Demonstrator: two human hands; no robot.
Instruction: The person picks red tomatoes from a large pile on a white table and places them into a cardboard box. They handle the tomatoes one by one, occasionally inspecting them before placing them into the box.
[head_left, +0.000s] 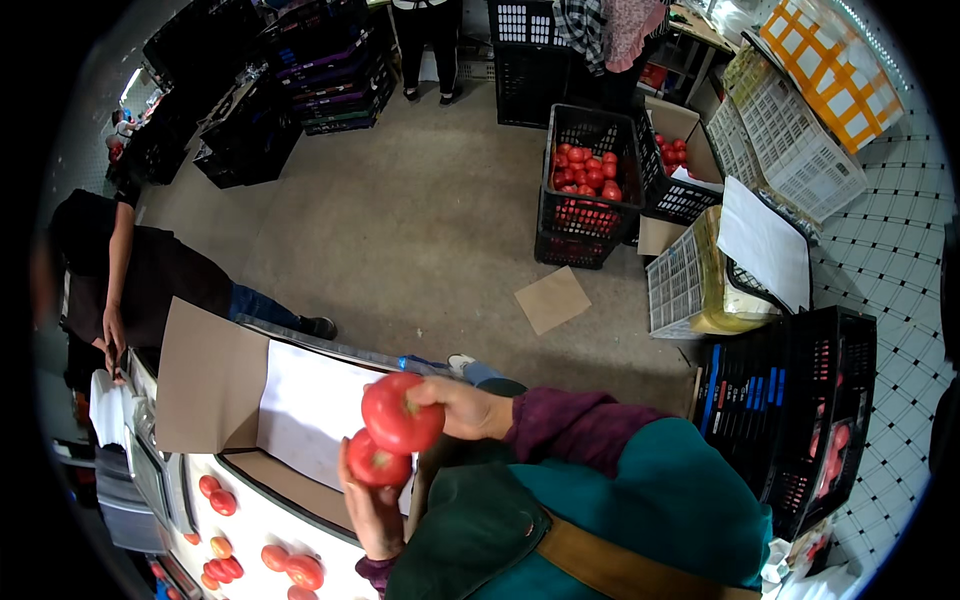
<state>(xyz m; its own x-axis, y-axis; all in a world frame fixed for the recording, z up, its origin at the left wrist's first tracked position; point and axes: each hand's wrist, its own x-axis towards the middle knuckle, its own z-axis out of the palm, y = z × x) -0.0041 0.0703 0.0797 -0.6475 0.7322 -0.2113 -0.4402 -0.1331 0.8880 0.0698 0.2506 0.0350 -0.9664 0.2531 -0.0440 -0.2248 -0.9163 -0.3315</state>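
Observation:
My right hand (472, 409) grips a large red tomato (401, 412) by its side. Just below it, my left hand (371, 517) holds a second red tomato (375, 459) from beneath, its fingers up along the left side. The two tomatoes touch or overlap in view. Behind them lies an open cardboard-lined crate with a raised cardboard flap (206, 382) and white paper (315, 405) inside; my hands and the tomatoes hide part of it. Loose red tomatoes (304, 571) rest on the white tabletop at the lower left.
A co-worker (150, 277) leans in at the left. Black crates of tomatoes (589, 169) stand on the floor, near a loose cardboard sheet (553, 300). White crates (679, 285) and black crates (750, 405) line the right. Other people stand at the top beside stacked crates (337, 75).

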